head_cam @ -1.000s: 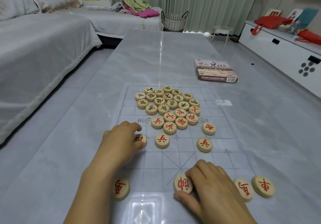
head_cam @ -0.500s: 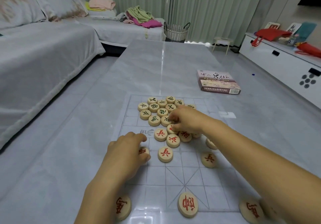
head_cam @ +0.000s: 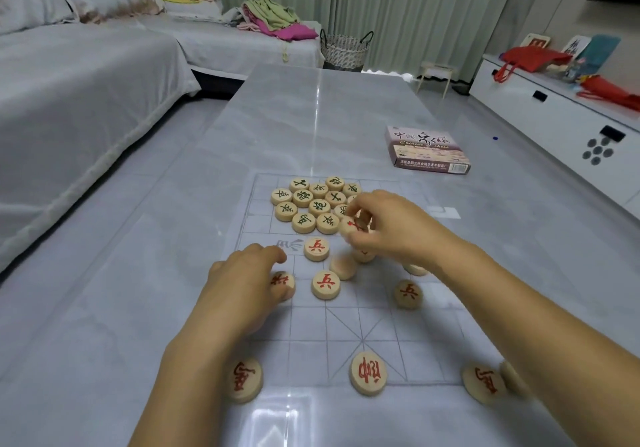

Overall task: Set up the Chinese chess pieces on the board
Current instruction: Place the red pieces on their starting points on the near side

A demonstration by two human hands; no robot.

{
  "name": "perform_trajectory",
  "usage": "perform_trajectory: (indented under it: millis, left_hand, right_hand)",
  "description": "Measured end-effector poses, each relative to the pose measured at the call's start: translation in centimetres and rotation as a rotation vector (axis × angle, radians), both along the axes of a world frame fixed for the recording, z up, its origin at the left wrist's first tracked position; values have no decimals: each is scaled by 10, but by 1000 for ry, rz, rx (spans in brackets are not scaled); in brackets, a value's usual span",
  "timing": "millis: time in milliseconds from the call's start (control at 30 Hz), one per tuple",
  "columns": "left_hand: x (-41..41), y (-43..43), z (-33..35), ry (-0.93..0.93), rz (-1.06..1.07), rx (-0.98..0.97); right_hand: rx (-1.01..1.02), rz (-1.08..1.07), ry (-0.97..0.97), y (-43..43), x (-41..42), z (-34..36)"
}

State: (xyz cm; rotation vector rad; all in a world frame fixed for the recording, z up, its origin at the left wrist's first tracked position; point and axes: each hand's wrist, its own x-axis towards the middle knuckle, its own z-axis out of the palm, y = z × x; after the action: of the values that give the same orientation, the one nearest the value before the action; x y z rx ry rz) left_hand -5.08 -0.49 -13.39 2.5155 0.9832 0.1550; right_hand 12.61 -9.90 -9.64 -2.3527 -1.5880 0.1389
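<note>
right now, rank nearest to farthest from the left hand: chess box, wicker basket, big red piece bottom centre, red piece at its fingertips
1. red piece, touching the left hand
2. big red piece, close, bottom centre
3. chess box, far right
4. wicker basket, farthest back

Grey sofa (head_cam: 69,107), green curtains (head_cam: 398,6), white cabinet (head_cam: 554,124)

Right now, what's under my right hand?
Your right hand pinches a red-marked piece. Beneath it, a half-hidden piece shows on the near side and a second piece by the wrist. Their faces are covered, so I can't read them.
</note>
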Motion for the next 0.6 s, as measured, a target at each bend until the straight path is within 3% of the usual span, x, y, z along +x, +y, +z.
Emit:
perform_trajectory:
  millis: [133,200,333,400,533,600]
  left_hand:
    - [1,-6,-2,-43,-23,20]
    - [4,-10,-4,-63,-23,9]
    - [4,-14,-4,-108,-2,3]
    - [2,-17,-2,-129,11,-1]
    - [-3,-25,2,-93,5,1]
    - [-4,-38,8,-32,-87,-71]
  right_hand:
    - [72,-9,-174,-91,-49,-20]
    - [-81,-100,-232,-114,-68,-43]
    - [-23,-209,-254,-124,-67,-66]
    - [-68,-216,-164,-128,-68,-62]
    - [-103,-69,-161,-136,-61,-60]
    - [-147,-103,-133,-135,-62,-60]
